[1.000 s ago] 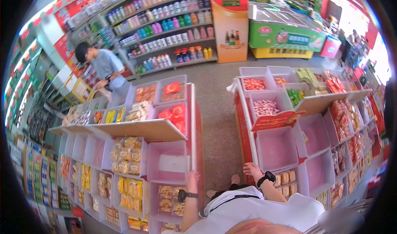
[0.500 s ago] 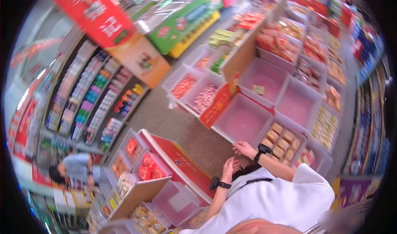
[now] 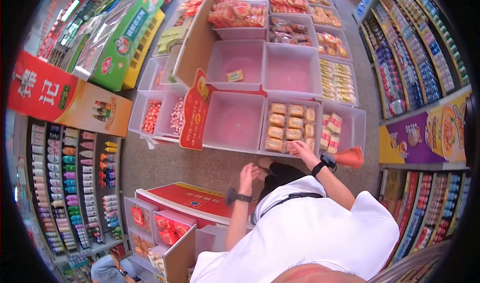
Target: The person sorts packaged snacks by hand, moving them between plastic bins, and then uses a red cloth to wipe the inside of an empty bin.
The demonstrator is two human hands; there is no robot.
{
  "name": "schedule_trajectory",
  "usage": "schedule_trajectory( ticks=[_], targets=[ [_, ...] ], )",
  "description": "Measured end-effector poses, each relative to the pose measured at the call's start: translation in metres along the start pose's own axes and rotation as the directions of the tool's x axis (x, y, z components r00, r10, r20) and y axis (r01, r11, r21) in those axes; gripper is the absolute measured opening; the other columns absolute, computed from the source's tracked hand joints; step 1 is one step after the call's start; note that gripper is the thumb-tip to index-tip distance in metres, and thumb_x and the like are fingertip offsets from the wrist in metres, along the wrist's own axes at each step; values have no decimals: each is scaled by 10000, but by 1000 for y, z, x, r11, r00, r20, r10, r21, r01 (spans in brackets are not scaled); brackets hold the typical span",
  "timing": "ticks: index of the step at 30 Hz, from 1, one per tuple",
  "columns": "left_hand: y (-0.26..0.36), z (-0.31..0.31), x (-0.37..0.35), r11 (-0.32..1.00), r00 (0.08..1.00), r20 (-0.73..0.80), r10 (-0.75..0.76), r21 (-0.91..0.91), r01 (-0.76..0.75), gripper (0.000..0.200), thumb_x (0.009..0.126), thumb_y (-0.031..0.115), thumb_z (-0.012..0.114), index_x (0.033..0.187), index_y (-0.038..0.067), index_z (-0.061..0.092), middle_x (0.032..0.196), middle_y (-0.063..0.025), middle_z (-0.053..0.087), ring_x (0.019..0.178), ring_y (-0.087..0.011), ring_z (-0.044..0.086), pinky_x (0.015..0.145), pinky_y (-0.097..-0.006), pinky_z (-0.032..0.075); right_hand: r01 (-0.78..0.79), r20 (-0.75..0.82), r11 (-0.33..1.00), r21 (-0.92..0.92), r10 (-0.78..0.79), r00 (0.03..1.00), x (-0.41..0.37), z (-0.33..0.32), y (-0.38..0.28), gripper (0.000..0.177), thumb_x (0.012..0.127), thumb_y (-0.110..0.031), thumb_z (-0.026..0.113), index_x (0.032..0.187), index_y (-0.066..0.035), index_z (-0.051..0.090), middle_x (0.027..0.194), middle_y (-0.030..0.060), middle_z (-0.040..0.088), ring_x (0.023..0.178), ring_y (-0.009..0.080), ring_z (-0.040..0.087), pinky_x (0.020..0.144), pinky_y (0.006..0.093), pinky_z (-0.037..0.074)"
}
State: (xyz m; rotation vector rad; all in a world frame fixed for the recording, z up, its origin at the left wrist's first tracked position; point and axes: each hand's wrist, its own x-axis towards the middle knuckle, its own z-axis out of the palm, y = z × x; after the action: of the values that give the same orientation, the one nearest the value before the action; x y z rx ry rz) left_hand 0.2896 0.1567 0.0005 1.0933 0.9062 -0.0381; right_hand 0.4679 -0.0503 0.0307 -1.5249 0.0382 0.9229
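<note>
golden snack packs [image 3: 293, 127] sit in neat rows inside a clear bin [image 3: 266, 128] on the display stand, probably lined up like that so every one shows and is easy to grab. right hand [image 3: 302, 151] is at the bin's near edge, fingers loosely open, though can't tell if the fingertips actually touch a pack. left hand [image 3: 248, 175] is open too, nothing in it, hanging over the floor between the stands, likely just out of the way. next bin over has red-and-cream packs [image 3: 331, 132] stacked less tidily, guess nobody squared those up.
</note>
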Motion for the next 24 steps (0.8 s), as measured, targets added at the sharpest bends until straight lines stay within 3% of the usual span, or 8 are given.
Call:
schedule_trajectory(
  ticks=[4,9,15,17,21,23,24],
  targets=[
    [8,0,15,996,1000,25,-8,84,6,416,918,342,416,1189,29,460,1061,-131,581,932,-207,581,805,-316,441,-25,-177,994,110,45,983,-37,-31,14,330,932,-307,416,1132,-60,508,989,63,605,811,145,588,701,256,464],
    [25,25,20,993,998,57,39,108,-45,405,920,327,418,1183,22,460,1045,-123,589,933,-196,579,809,-309,437,-62,-229,972,227,115,967,-65,-50,28,319,930,-310,420,1125,-73,505,1001,51,604,801,107,587,678,232,460],
    [10,82,20,992,990,139,-4,122,-13,392,924,319,411,1181,28,462,1046,-125,587,941,-201,578,808,-309,439,58,-260,960,272,16,966,-78,-97,19,309,928,-298,427,1116,-66,505,1004,59,601,806,123,591,687,241,462],
    [4,114,22,988,985,169,-41,152,14,386,925,319,411,1180,34,464,1045,-123,588,943,-201,578,809,-309,439,163,-350,947,277,-58,935,-86,-123,13,298,924,-285,440,1113,-66,510,968,60,608,795,127,593,675,238,466],
    [-13,184,23,972,953,276,-126,225,63,378,924,328,422,1173,48,473,1051,-111,590,937,-203,580,809,-311,440,177,-484,929,324,2,875,-106,-194,32,287,932,-291,421,1105,-84,520,930,35,611,796,104,585,681,233,468],
    [-23,217,23,964,927,341,-155,256,67,381,923,331,426,1171,47,474,1055,-109,589,936,-205,580,809,-311,440,153,-647,975,164,-11,762,-114,-229,52,279,928,-291,432,1086,-89,540,911,20,607,758,81,570,646,217,460],
    [-29,233,25,961,908,388,-160,272,53,385,922,338,429,1168,46,475,1052,-104,589,933,-201,579,808,-310,439,149,-652,974,168,-3,758,-120,-241,56,279,928,-291,432,1086,-89,540,911,20,607,758,81,570,646,217,460]
  ],
)
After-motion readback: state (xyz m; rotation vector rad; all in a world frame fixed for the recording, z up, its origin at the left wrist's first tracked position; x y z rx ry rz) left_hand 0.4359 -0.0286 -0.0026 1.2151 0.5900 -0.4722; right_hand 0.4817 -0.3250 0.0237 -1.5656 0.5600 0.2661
